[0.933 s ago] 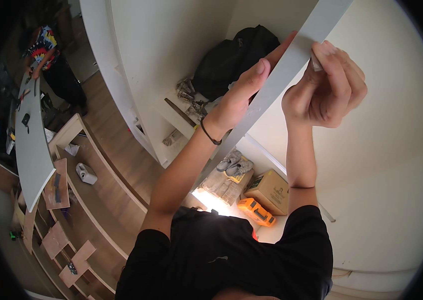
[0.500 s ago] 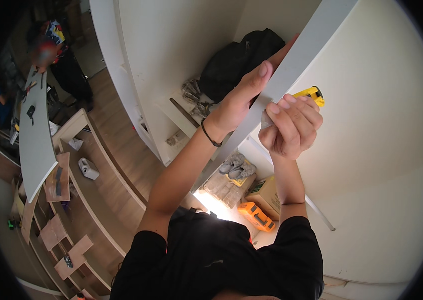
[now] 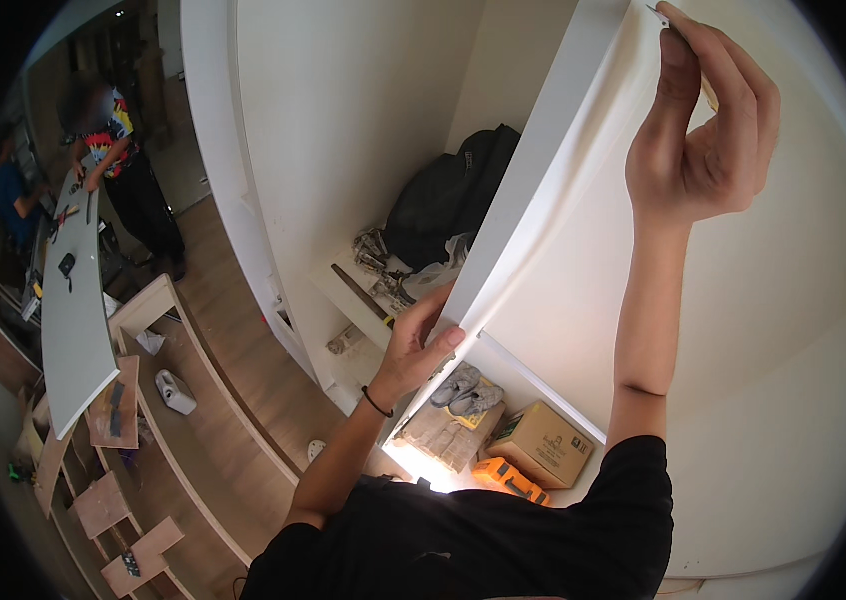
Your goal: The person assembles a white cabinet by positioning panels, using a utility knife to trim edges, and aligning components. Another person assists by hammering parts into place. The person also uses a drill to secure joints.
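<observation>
My left hand (image 3: 418, 345) is wrapped around the lower part of a long white cabinet panel edge (image 3: 533, 170), thumb on its near side and the other fingers hidden behind it. High at the right, my right hand (image 3: 708, 130) is closed on a yellow utility knife (image 3: 711, 96). Most of the knife is hidden by the palm and fingers, and a small pointed tip shows past the thumb and forefinger. Along the panel edge runs a thin, pale strip (image 3: 568, 190), slightly bowed, reaching up toward that hand.
Inside the cabinet lie a black bag (image 3: 453, 195) and clear plastic wrapping. Below stand grey shoes (image 3: 468, 390), a cardboard box (image 3: 543, 445) and an orange case (image 3: 508, 478). On the left, wooden frames (image 3: 208, 350) lie on the floor; two people work at a grey board (image 3: 83, 300).
My right hand has risen up and right, away from the panel edge. The left hand has slid down along the edge. The pale strip now shows bowed beside the edge.
</observation>
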Tool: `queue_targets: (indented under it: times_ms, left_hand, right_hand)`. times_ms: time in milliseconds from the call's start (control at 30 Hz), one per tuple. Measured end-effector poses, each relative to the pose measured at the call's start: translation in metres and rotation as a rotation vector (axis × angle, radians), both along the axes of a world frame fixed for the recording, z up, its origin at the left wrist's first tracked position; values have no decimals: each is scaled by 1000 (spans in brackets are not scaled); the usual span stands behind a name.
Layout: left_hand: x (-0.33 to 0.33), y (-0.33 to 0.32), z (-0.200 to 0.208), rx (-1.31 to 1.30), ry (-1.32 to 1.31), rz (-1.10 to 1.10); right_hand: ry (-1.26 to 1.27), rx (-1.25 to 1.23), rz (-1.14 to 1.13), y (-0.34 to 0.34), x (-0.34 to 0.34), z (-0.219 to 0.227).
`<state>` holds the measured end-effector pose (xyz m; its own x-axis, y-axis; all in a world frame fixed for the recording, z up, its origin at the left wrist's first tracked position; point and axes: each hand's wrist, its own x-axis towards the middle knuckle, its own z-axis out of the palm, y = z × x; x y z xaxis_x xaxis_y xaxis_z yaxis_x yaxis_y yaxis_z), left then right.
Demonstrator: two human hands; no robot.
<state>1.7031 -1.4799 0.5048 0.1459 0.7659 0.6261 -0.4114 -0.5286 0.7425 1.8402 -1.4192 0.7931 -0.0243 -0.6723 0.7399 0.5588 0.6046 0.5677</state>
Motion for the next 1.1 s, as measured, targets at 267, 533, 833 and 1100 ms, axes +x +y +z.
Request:
queue_targets:
  times_ms: [267,533,833,1100]
  left_hand:
    - [17,-17,5,51,96,447]
    - [13,-15,0,52,46,323]
    - [2,41,-26,-142,-103,-321]
    - [8,54,-68,-254,-110,-341]
  right_hand:
    - [-193,98,-254,-9,4,4]
    - [-139,134,-245,-7,-7,-6]
    - [-91,-12,-230,1,11,-12]
    - [-169,113,-438,-6,13,-21]
